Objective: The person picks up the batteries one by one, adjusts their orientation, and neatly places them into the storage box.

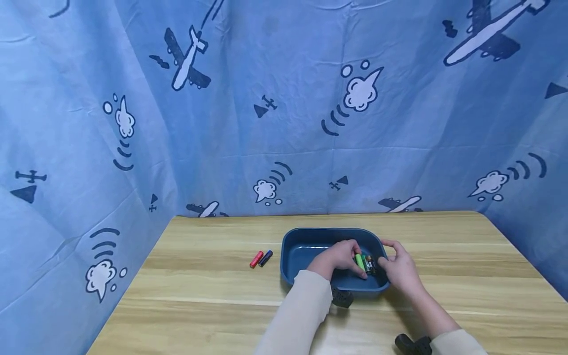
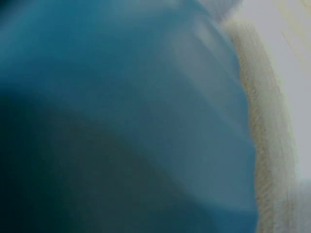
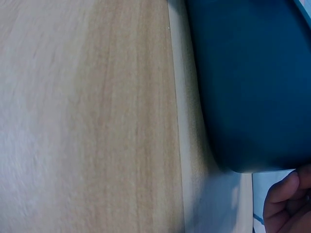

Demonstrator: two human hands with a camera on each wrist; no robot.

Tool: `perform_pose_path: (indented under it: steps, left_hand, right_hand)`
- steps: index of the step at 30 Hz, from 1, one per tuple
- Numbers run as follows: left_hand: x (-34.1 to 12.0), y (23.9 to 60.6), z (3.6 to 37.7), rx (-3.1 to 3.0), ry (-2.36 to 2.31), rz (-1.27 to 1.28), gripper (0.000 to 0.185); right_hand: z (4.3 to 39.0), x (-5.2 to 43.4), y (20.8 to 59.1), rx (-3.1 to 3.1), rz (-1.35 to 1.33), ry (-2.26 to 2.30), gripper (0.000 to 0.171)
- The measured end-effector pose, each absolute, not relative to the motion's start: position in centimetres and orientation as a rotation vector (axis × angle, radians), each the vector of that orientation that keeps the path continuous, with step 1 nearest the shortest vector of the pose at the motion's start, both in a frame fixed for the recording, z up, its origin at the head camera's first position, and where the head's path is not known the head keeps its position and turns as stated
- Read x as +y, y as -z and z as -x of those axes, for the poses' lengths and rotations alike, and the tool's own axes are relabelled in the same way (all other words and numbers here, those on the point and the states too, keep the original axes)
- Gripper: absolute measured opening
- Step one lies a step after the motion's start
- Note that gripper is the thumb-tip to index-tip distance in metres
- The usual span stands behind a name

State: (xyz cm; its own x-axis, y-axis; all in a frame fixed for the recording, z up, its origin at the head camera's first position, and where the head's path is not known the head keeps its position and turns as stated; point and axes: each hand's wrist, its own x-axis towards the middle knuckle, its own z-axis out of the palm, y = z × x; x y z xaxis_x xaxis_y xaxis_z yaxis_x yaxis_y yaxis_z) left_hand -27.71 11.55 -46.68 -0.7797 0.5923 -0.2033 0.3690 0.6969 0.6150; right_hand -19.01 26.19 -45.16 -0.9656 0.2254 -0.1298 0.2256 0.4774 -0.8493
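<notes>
Blue fabric curtain (image 1: 230,123) printed with planes and clouds is hung along the left and back of the pale wood-grain table (image 1: 199,281). On the table, left of the basin, a red cylindrical battery (image 1: 256,259) and a dark blue-and-black cylindrical battery (image 1: 266,258) are laid side by side, both slanted the same way.

Next right: dark blue rounded-rectangular basin (image 1: 306,237), stood upright on the table. Its near rim is crossed by the left arm, covered in a cream sleeve (image 1: 297,310); a black wrist-mounted device (image 1: 341,298) is carried at that wrist. Left hand (image 1: 339,257) is lowered inside the basin, right half. A bright green cylindrical battery (image 1: 360,262) is pinched there between fingertips at its far end and thumb at its near end. In the left wrist view only blurred blue surface and a strip of table are shown; those fingers can't be checked from it.

Just right of the green one, more small batteries (image 1: 369,265) are grouped on the basin floor; exact count can't be made out. Basin's right wall is gripped by the right hand (image 1: 401,266), index finger and thumb set apart along the rim.
</notes>
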Motion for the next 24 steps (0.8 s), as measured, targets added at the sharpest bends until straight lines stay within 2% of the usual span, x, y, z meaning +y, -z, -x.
perform_pose_path:
  steps: [24]
  left_hand:
    - [11.41, 46.6, 27.73, 2.495, -0.775, -0.768, 0.044]
  right_hand:
    - [19.17, 26.24, 45.45, 2.692, -0.414, 1.563, 0.051]
